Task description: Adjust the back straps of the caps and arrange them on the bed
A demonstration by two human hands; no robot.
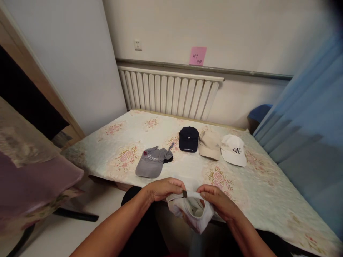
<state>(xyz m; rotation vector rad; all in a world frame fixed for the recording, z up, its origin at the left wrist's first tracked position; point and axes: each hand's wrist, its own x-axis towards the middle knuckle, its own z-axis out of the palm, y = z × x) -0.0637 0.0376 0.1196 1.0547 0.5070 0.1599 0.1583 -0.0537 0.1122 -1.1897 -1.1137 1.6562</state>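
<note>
Between my hands hangs a white baseball cap [198,222], its back opening facing up and the strap at the top. My left hand [167,187] pinches the strap's left part beside a small dark buckle [184,193]. The fingers of my right hand [217,200] are closed on the strap's right part. Beyond them on the bed lie a grey cap [150,162] with its strap undone, a navy cap [188,140], a beige cap [209,145] and a white CK cap [233,150].
The caps lie on a floral bed cover [150,134]. A white radiator [171,91] runs along the wall behind it. On the right hangs a blue curtain [308,117], with a blue object [259,113] beside it. At left stands a cloth-covered chair [40,185].
</note>
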